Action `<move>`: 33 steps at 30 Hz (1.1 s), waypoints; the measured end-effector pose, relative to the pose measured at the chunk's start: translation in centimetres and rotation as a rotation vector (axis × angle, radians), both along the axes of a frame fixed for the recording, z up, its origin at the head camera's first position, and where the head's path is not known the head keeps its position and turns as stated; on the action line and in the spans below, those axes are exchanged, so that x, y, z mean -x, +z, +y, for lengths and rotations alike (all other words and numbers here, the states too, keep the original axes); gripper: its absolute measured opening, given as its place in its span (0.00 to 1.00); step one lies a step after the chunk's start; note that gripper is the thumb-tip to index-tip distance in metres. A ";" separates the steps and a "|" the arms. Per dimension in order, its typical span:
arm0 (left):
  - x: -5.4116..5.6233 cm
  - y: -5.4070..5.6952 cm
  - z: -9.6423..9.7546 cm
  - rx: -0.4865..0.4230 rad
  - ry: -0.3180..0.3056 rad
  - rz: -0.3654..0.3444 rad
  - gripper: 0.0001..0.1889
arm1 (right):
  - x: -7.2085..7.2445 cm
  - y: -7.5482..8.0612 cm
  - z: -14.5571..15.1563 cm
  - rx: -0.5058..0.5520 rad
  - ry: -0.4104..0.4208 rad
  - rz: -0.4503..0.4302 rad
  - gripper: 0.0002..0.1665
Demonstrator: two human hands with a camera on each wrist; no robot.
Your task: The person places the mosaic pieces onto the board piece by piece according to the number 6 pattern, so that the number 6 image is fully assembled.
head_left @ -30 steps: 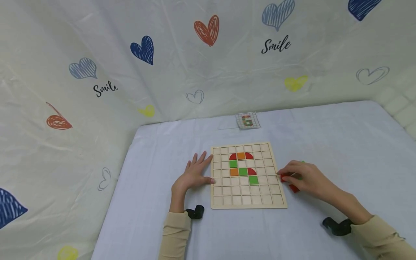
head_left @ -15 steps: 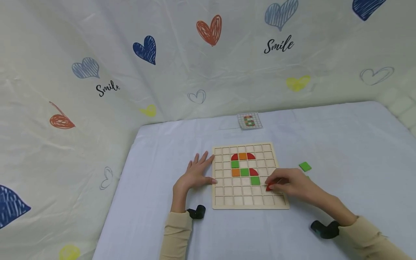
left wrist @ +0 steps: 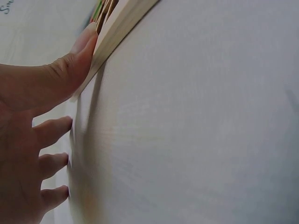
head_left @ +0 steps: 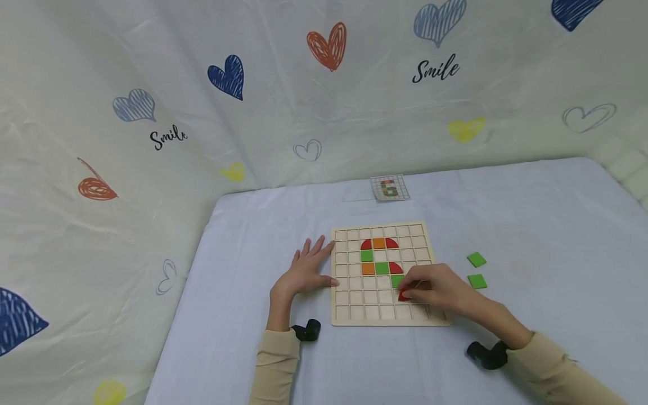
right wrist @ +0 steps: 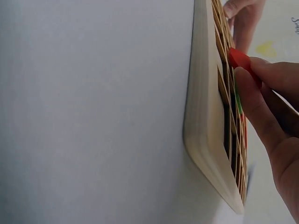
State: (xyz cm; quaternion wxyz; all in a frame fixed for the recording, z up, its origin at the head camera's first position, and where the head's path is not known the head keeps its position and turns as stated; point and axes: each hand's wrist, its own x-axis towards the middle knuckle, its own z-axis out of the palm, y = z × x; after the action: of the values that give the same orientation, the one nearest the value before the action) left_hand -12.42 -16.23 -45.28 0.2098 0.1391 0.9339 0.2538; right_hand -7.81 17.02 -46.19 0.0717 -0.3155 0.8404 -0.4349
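A square wooden grid board (head_left: pixel 354 312) lies on the table, with red, orange and green tiles set in several of its cells. My right hand (head_left: pixel 440 288) pinches a red tile (right wrist: pixel 244 64) between thumb and finger, over the board just below the lowest green tile (head_left: pixel 397 280). In the right wrist view this red tile stands tilted at the grid bars. My left hand (head_left: pixel 301 273) lies spread at the board's left edge, thumb and a fingertip touching the rim. Its thumb (left wrist: pixel 77 60) presses the board's side in the left wrist view.
Two loose green tiles, an upper one (head_left: pixel 476 259) and a lower one (head_left: pixel 477 281), lie right of the board. Behind the board is a small card (head_left: pixel 390 188) printed with a gridded coloured figure. A white cloth covers the table (head_left: pixel 243 242); a heart-patterned curtain hangs behind.
My right hand has picked the red tile up from right of the board and carried it left over the grid. The two green tiles are uncovered. The left hand stays in place.
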 end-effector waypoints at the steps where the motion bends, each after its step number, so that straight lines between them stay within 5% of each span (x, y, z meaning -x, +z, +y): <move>1: 0.0 0.0 0.0 0.000 0.002 -0.001 0.50 | 0.0 -0.1 -0.1 0.000 0.006 0.014 0.10; 21: 0.2 0.0 0.0 0.011 0.006 -0.007 0.50 | -0.7 0.0 -1.4 -0.096 -0.027 0.180 0.15; 33: 0.1 0.0 0.0 -0.003 0.001 -0.007 0.50 | -1.1 0.0 -0.8 -0.012 -0.037 0.213 0.18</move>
State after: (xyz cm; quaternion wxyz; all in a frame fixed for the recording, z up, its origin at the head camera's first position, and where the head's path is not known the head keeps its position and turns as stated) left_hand -12.53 -16.19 -45.32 0.2125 0.1383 0.9328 0.2560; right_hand -6.74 16.25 -46.16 -0.0241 -0.3440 0.8515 -0.3950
